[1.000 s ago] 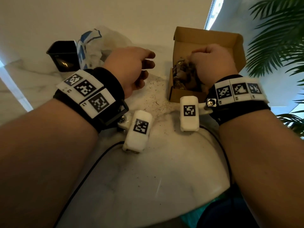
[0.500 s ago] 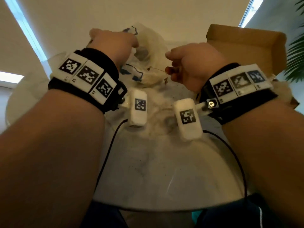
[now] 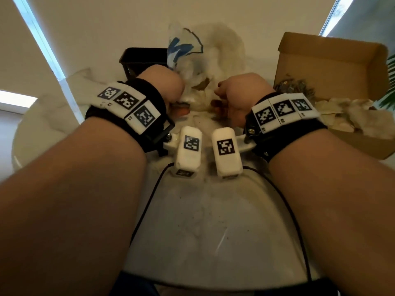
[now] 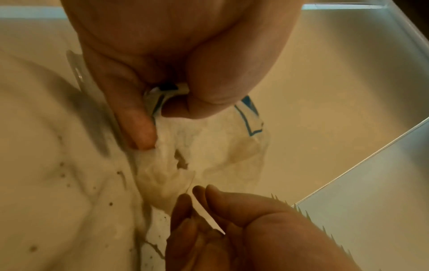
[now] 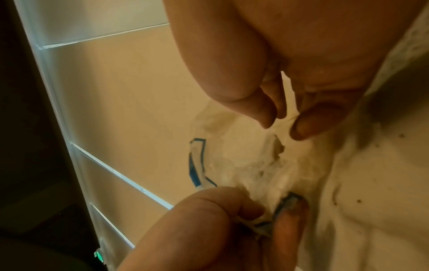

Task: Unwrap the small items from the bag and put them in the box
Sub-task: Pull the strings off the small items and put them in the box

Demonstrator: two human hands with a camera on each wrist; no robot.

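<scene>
Between the black bin (image 3: 139, 58) and the brown cardboard box (image 3: 333, 60), both hands pinch the crinkly clear plastic bag (image 3: 205, 52) with blue print: left hand (image 4: 167, 60) the printed rim, right hand (image 5: 299, 73) the opposite edge. Judged next: spread its mouth, reach inside.

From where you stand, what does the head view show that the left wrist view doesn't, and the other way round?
Only the head view shows the open cardboard box at the right with small brown items inside, the black bin behind the left wrist, and both wristbands. Only the left wrist view shows the grips close up: the left hand pinches the bag at its blue-printed edge, and the right hand pinches a thin film of it between its fingers. Both show the two hands on the crumpled bag over the speckled white table.
</scene>
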